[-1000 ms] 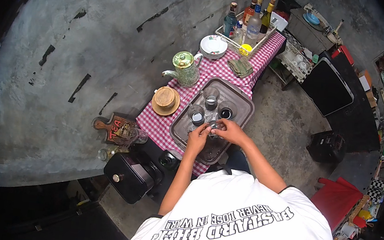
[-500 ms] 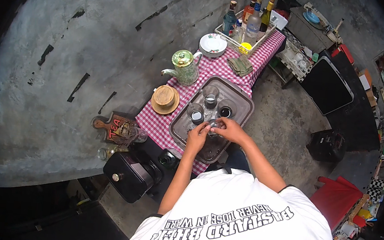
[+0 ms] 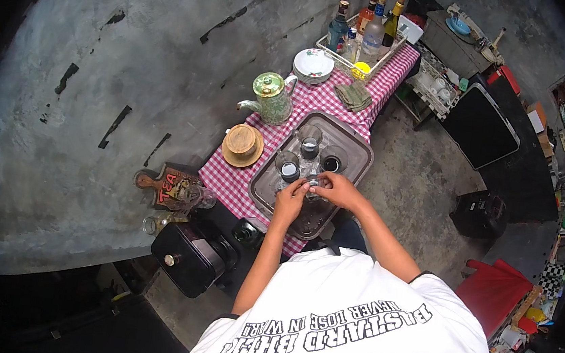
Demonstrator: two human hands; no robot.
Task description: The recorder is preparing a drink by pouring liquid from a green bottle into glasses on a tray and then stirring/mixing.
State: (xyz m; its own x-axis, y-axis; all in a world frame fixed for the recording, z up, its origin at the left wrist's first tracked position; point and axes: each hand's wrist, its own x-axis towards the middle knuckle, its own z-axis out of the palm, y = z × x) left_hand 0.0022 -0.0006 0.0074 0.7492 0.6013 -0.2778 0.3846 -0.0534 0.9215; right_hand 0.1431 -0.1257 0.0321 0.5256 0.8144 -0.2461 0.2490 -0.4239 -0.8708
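A brown tray (image 3: 360,158) lies on the table, and both my hands are over its near half. Between them is a clear drinking glass (image 3: 313,181), partly hidden by my fingers. My left hand (image 3: 288,204) is closed on its left side, fingertips near the rim. My right hand (image 3: 339,191) pinches the right side. Just beyond stand three more glasses with dark liquid: a left glass (image 3: 287,168), a far glass (image 3: 309,145) and a right glass (image 3: 332,161). What the held glass contains is hard to make out.
Left of the tray stand a wooden lidded cup (image 3: 242,143) and a green teapot (image 3: 273,101). Farther back are stacked plates (image 3: 313,64), a folded cloth (image 3: 353,97) and a rack (image 3: 374,68) of bottles. A black appliance (image 3: 186,259) sits at lower left.
Almost nothing differs. Both hands stay at the same glass, with only a very slight shift of the fingers.
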